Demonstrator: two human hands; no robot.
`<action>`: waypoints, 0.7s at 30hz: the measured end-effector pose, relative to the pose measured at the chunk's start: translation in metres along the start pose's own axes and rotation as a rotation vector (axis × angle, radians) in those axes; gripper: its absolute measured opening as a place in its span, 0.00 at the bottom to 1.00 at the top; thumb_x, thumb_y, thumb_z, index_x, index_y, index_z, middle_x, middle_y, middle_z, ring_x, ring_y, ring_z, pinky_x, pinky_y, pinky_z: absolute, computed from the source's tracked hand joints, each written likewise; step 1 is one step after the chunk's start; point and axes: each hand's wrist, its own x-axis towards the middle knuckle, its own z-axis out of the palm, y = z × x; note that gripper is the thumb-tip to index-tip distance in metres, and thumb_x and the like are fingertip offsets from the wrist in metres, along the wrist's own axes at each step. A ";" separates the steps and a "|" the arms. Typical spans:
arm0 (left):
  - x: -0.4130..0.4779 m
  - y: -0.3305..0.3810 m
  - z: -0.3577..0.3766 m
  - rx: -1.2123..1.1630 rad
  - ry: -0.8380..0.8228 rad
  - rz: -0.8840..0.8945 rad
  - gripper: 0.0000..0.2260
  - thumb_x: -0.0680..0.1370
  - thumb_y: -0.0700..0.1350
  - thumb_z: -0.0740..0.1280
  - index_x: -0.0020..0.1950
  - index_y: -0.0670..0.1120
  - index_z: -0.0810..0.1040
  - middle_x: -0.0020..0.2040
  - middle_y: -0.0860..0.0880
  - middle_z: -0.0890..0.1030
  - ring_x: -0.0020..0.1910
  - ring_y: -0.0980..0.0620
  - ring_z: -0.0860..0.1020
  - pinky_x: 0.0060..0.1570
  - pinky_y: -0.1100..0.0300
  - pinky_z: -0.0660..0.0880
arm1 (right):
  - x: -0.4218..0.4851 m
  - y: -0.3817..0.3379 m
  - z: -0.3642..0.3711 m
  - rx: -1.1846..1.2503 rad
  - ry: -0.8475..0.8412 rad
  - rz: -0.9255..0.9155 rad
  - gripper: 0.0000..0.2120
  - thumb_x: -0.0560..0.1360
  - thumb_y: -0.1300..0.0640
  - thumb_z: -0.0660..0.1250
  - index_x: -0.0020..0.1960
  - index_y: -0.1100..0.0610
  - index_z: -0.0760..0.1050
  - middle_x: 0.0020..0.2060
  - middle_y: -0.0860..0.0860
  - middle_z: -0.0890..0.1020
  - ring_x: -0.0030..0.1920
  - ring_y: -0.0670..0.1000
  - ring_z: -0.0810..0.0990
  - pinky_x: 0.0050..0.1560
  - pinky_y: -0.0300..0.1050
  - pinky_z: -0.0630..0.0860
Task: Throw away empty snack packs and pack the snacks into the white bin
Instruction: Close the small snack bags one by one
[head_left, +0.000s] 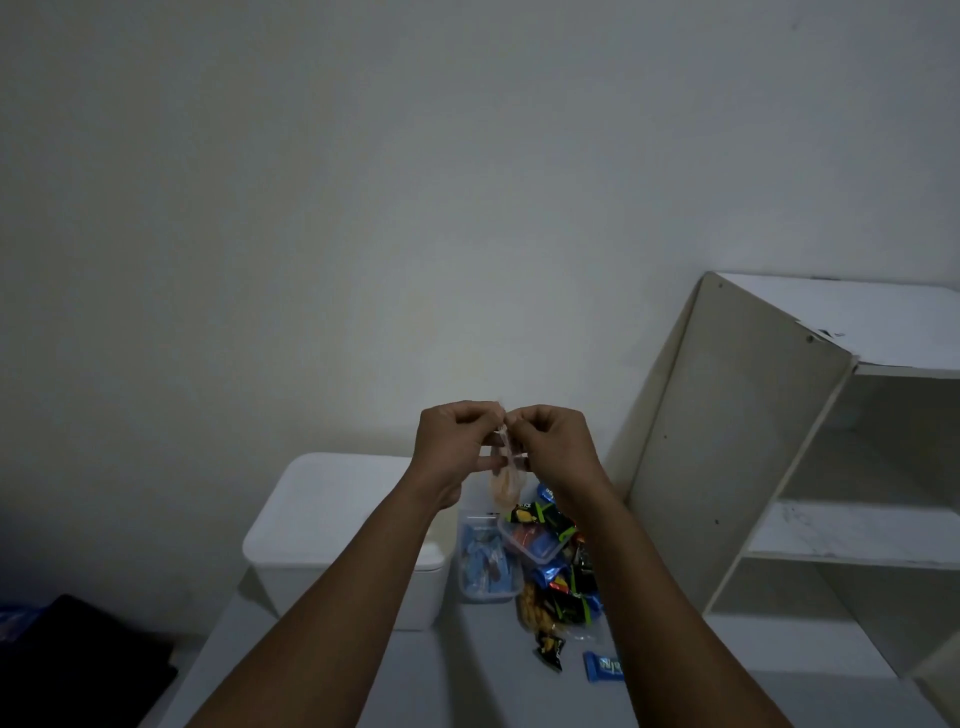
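- Head view, pretty dim: both hands are up in front of the wall, and the left hand (457, 441) and right hand (553, 441) have their fingers pressed together, pinching the twisted neck of a small clear snack bag (505, 480).
- The bag hangs straight below the fingers, with something pale and orange in the bottom.
- Looks light, soft and crinkly, probably a bit slippery, so the bunched top is the spot to hold; squeezing the belly could crush what's inside.
- Both forearms reach straight out, knuckles nearly touching.
- Below the fingers on the tabletop (467, 675): the lidded white bin (332, 525) on the left, and a snack pile (556, 571) under the right wrist.
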 end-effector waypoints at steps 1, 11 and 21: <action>0.001 0.001 0.000 0.035 0.014 0.021 0.03 0.77 0.37 0.71 0.48 0.38 0.84 0.42 0.38 0.84 0.40 0.45 0.81 0.43 0.42 0.83 | 0.001 0.002 0.002 -0.029 0.020 -0.014 0.11 0.80 0.62 0.64 0.44 0.62 0.83 0.37 0.59 0.84 0.35 0.51 0.81 0.41 0.51 0.81; 0.007 -0.004 -0.003 0.067 0.119 0.070 0.04 0.79 0.38 0.69 0.51 0.40 0.82 0.37 0.42 0.81 0.31 0.51 0.80 0.38 0.49 0.83 | 0.011 0.007 0.001 -0.210 -0.031 -0.073 0.09 0.77 0.65 0.67 0.44 0.53 0.82 0.37 0.54 0.85 0.35 0.50 0.81 0.38 0.46 0.81; 0.009 -0.008 -0.011 0.126 0.099 0.046 0.08 0.75 0.33 0.71 0.54 0.39 0.80 0.39 0.39 0.84 0.36 0.48 0.84 0.39 0.52 0.83 | 0.016 0.025 0.008 -0.217 0.019 -0.091 0.08 0.76 0.63 0.68 0.54 0.58 0.82 0.38 0.53 0.85 0.40 0.53 0.85 0.44 0.51 0.84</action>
